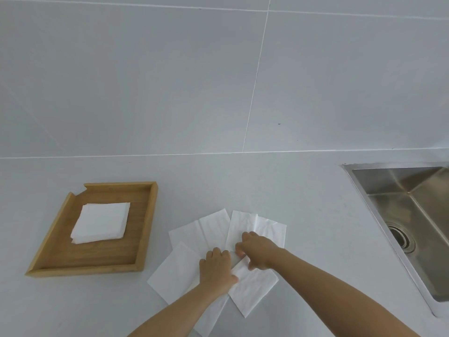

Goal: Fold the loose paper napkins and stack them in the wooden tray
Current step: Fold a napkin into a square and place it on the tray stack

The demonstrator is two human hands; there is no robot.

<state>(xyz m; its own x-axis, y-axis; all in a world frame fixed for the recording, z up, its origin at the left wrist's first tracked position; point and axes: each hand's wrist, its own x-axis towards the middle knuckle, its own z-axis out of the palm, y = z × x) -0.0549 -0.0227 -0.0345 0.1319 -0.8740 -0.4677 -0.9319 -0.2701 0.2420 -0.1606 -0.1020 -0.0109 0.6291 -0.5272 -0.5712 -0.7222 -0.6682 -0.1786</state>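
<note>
Several loose white paper napkins (213,229) lie fanned out and overlapping on the pale counter. My left hand (217,268) presses flat on the middle of the fan. Beside it, my right hand (255,251) pinches the top edge of the nearest napkin (252,288), which lies at an angle over the others. To the left stands the wooden tray (143,229), holding a neat stack of folded napkins (102,222).
A steel sink (408,215) with a round drain is sunk into the counter at the right. The grey tiled wall (218,81) rises behind the counter. The counter's front edge is out of view.
</note>
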